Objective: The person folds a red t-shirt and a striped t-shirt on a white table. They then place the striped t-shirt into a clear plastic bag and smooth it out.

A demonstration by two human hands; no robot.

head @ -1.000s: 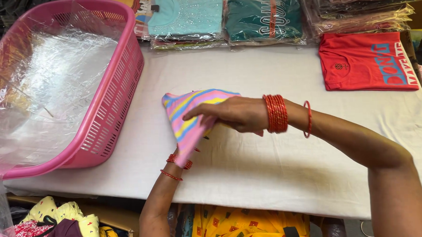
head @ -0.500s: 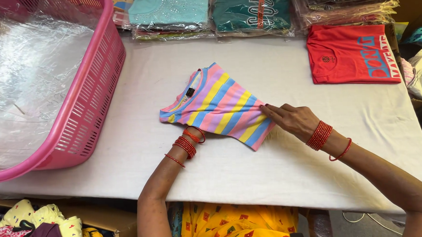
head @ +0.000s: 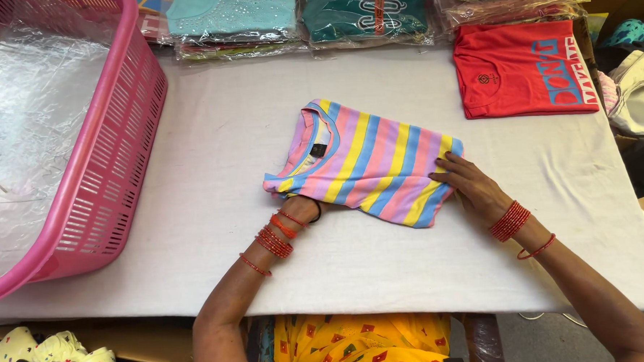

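Head view, both hands [head: 474, 189] on striped shirt [head: 364, 161]

Folded striped shirt [head: 368, 164] lies flat on white-covered counter [head: 211, 121], neck end toward the left. Left hand [head: 299, 206] tucked under shirt's near-left edge, fingers hidden. Right hand [head: 474, 185] flat, palm down, on shirt's right edge. Pink basket [head: 111, 161] at left, lined with clear plastic. Red shirt [head: 523, 67] lies at far right; bagged folded shirts [head: 300, 15] along far edge.
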